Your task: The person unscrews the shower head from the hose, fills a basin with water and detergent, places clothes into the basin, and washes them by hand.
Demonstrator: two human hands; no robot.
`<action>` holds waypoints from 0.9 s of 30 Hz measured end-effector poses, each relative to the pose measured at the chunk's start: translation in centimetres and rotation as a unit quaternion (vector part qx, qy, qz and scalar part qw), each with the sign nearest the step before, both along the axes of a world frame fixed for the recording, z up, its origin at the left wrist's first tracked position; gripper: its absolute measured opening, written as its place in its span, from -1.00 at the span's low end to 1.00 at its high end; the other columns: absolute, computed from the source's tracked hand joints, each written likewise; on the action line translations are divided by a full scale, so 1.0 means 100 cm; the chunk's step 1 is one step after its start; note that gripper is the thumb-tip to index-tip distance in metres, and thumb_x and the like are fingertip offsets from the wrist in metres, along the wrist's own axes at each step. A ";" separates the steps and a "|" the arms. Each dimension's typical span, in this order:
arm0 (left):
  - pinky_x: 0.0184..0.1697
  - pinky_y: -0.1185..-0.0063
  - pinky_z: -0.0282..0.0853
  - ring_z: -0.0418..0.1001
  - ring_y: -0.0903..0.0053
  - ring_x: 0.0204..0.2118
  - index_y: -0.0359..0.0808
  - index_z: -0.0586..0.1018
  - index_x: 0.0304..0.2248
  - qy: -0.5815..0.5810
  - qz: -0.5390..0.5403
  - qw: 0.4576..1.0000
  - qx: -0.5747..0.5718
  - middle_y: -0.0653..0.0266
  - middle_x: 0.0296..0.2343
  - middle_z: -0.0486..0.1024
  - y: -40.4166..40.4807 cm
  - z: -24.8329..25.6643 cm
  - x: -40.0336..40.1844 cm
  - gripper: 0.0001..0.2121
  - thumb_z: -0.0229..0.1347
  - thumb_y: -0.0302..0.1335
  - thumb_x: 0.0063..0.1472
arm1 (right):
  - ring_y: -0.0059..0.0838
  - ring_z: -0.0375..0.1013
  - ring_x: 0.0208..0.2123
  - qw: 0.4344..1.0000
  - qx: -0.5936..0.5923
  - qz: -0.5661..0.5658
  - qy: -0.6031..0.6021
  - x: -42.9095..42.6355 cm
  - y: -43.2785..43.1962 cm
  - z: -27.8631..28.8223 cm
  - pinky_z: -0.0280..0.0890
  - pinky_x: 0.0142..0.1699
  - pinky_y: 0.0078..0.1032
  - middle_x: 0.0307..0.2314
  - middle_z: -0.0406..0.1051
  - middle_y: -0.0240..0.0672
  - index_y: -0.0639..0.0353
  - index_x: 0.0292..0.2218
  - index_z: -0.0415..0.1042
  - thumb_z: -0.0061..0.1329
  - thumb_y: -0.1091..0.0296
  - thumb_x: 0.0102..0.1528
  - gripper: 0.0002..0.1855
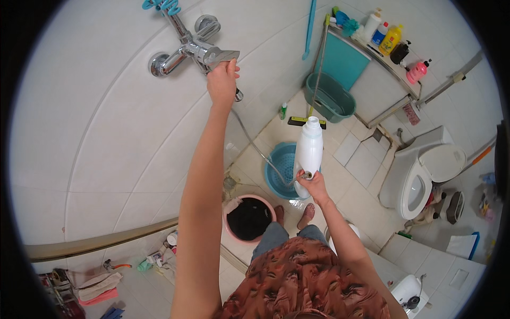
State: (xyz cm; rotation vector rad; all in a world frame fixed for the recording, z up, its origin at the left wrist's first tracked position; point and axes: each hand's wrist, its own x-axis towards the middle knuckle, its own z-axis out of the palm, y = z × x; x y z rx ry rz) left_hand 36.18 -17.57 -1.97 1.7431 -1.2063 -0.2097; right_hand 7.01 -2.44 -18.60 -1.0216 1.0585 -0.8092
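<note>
My left hand (223, 81) reaches up to the wall and grips the lever handle (225, 56) of the chrome mixer tap (191, 48). In my right hand (313, 185) are a white plastic bottle (310, 147), its neck uncapped, and the end of a metal shower hose (307, 175). The hose runs from the tap side down past the wall to my right hand. Under the bottle, on the floor, stands a blue plastic basin (275, 175). A pink basin (228, 229) with dark cloth (249, 219) in it is near my feet.
Beyond the blue basin lie a squeegee's head (297, 121), a small green bottle (283, 111) and a green tub (334, 104). Several bottles line a shelf (392, 71). The toilet (414, 191) is at the right, and a ledge (99, 241) crosses the lower left.
</note>
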 end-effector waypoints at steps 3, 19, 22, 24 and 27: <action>-0.57 0.70 0.29 0.41 0.69 -0.61 -0.37 0.51 -0.40 0.013 0.020 1.000 -0.016 0.30 -0.59 0.50 0.007 -0.008 -0.006 -0.76 -0.09 -0.35 0.15 | -0.67 0.31 -0.43 1.000 -0.001 -0.010 -0.006 -0.004 -0.004 0.004 0.22 -0.29 -0.67 -0.50 0.36 -0.44 0.22 -0.46 0.35 -0.03 0.59 -0.16 -0.87; -0.19 0.56 0.21 0.36 0.40 -0.22 -0.45 0.31 -0.23 0.279 -0.094 0.946 0.138 0.03 -0.30 0.38 0.139 -0.163 -0.188 -0.64 -0.22 -0.25 0.22 | -0.72 0.30 -0.47 0.999 0.037 0.018 0.016 0.003 -0.060 0.012 0.21 -0.37 -0.69 -0.52 0.36 -0.49 0.20 -0.41 0.36 0.04 0.47 -0.14 -0.82; -0.25 0.55 0.22 0.36 0.42 -0.31 -0.43 0.31 -0.29 0.314 -0.035 0.934 0.169 0.10 -0.37 0.39 0.134 -0.157 -0.209 -0.67 -0.22 -0.25 0.22 | -0.69 0.31 -0.46 0.995 0.013 0.091 0.038 -0.009 -0.080 0.010 0.22 -0.36 -0.68 -0.51 0.37 -0.45 0.22 -0.37 0.36 0.04 0.40 -0.12 -0.78; -0.28 0.61 0.22 0.33 0.56 -0.34 -0.41 0.30 -0.32 0.351 -0.015 0.928 0.127 0.15 -0.33 0.39 0.130 -0.156 -0.223 -0.69 -0.19 -0.25 0.22 | -0.69 0.31 -0.46 0.990 0.023 0.129 0.045 -0.018 -0.093 0.012 0.22 -0.35 -0.67 -0.49 0.36 -0.46 0.20 -0.36 0.35 0.05 0.40 -0.12 -0.77; -0.28 0.65 0.22 0.32 0.65 -0.32 -0.39 0.33 -0.27 0.460 0.003 0.884 0.088 0.24 -0.30 0.40 0.122 -0.174 -0.237 -0.71 -0.16 -0.28 0.22 | -0.68 0.31 -0.43 0.979 0.003 0.198 0.047 -0.030 -0.110 0.018 0.22 -0.33 -0.66 -0.47 0.36 -0.45 0.18 -0.33 0.34 0.06 0.39 -0.14 -0.72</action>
